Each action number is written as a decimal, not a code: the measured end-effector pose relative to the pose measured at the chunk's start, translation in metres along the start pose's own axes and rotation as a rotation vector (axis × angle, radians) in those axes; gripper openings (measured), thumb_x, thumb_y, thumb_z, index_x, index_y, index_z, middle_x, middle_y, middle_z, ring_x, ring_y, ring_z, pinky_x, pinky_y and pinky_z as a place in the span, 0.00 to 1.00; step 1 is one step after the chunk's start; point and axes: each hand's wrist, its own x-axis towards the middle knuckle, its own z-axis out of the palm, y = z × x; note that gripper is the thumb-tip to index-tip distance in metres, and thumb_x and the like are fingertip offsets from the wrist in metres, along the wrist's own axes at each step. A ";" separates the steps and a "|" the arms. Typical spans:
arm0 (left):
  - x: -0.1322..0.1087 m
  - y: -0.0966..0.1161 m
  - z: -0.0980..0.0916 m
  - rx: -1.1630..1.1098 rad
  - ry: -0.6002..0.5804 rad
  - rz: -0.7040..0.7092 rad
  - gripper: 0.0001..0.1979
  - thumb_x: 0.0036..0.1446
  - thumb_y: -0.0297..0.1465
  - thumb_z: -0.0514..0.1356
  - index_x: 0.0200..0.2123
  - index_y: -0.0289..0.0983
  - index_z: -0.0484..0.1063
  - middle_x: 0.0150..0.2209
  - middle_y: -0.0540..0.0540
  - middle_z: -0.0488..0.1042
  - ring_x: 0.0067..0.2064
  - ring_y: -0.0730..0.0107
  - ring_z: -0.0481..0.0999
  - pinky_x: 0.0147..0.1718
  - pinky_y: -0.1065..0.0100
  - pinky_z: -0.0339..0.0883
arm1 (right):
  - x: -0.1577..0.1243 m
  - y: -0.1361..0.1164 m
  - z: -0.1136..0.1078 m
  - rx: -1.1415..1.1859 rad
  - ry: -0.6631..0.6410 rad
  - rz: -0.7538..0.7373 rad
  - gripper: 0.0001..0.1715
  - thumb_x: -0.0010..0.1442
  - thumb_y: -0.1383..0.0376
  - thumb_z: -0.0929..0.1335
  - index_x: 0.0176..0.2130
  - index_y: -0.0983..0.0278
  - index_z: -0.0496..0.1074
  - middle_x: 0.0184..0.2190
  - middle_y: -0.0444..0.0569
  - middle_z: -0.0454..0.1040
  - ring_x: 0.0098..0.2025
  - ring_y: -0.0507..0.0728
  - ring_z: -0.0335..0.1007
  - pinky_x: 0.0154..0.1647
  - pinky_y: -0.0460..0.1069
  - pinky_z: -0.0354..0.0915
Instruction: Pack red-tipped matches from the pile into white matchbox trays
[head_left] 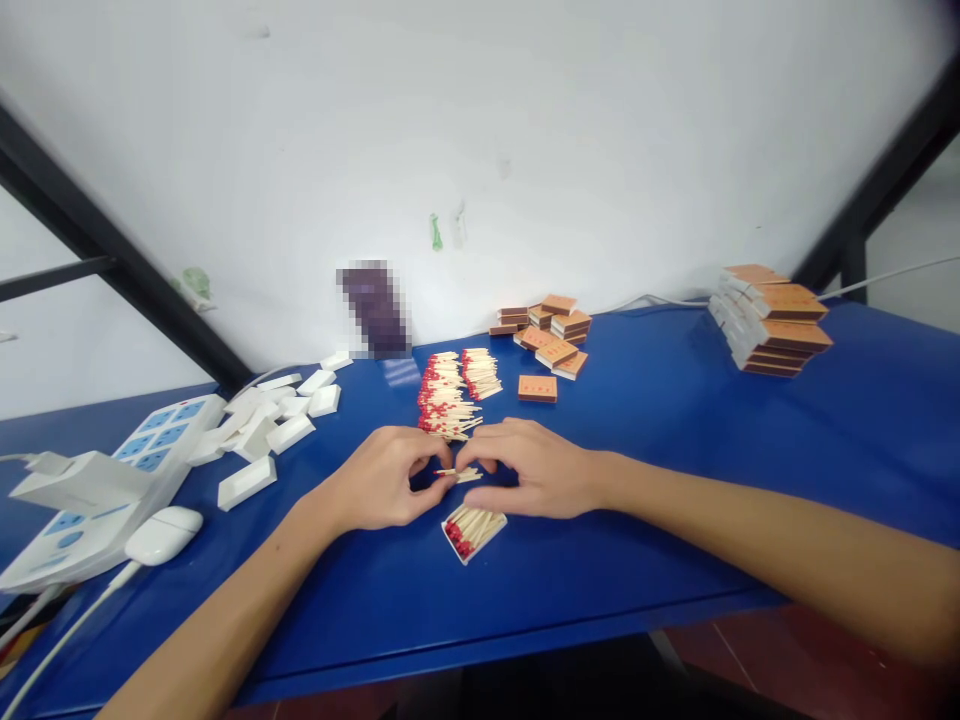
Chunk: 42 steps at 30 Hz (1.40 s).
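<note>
My left hand (397,477) pinches a few matches (466,475) by their red-headed end, thumb against fingertips. Close by on the right, my right hand (529,468) curls over the pale ends of the same matches, fingers bent and thumb apart; whether it grips any is unclear. Just below both hands lies a white matchbox tray (464,561) filled with red-headed matches (475,527). Beyond my fingers, a large heap of loose matches (444,395) spreads on the blue table, with a smaller bunch (480,372) beside it.
Orange matchboxes (556,350) are piled near the wall, a single matchbox (538,389) in front. More boxes (784,325) are stacked at right. White empty trays (289,433) lie at left, near a power strip (157,455) and white earphone case (164,535). A blurred dark phone-like object (379,310) leans on the wall.
</note>
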 end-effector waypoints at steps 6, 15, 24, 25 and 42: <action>0.000 -0.003 -0.001 0.051 0.006 -0.029 0.03 0.56 0.28 0.59 0.32 0.37 0.73 0.23 0.53 0.66 0.25 0.74 0.64 0.28 0.71 0.55 | -0.004 -0.004 0.004 -0.089 -0.078 -0.061 0.27 0.50 0.52 0.74 0.44 0.63 0.69 0.40 0.45 0.71 0.35 0.53 0.64 0.42 0.51 0.54; 0.000 -0.003 -0.001 0.082 0.005 -0.038 0.06 0.60 0.30 0.57 0.33 0.38 0.74 0.23 0.53 0.67 0.25 0.74 0.65 0.28 0.71 0.55 | -0.003 0.000 0.007 -0.113 -0.013 -0.008 0.26 0.58 0.44 0.68 0.40 0.64 0.69 0.38 0.47 0.73 0.36 0.54 0.65 0.42 0.51 0.52; 0.000 -0.003 0.000 0.074 -0.009 -0.061 0.08 0.63 0.32 0.56 0.36 0.38 0.74 0.23 0.53 0.67 0.25 0.74 0.65 0.28 0.71 0.54 | 0.004 0.006 0.009 -0.059 0.132 0.175 0.08 0.67 0.65 0.64 0.41 0.64 0.72 0.29 0.42 0.73 0.28 0.50 0.62 0.40 0.50 0.52; 0.000 -0.003 0.000 0.072 -0.010 -0.062 0.08 0.64 0.33 0.56 0.36 0.38 0.74 0.23 0.53 0.66 0.25 0.74 0.64 0.28 0.71 0.54 | 0.004 0.007 0.010 -0.057 0.117 0.182 0.09 0.66 0.64 0.65 0.41 0.64 0.74 0.28 0.42 0.74 0.28 0.50 0.62 0.41 0.50 0.51; -0.001 -0.004 -0.002 0.084 -0.016 -0.043 0.09 0.65 0.35 0.56 0.36 0.39 0.72 0.29 0.51 0.70 0.30 0.71 0.67 0.32 0.69 0.57 | 0.006 0.012 0.015 -0.062 0.113 0.148 0.08 0.63 0.67 0.67 0.36 0.65 0.78 0.23 0.41 0.71 0.23 0.48 0.59 0.29 0.45 0.52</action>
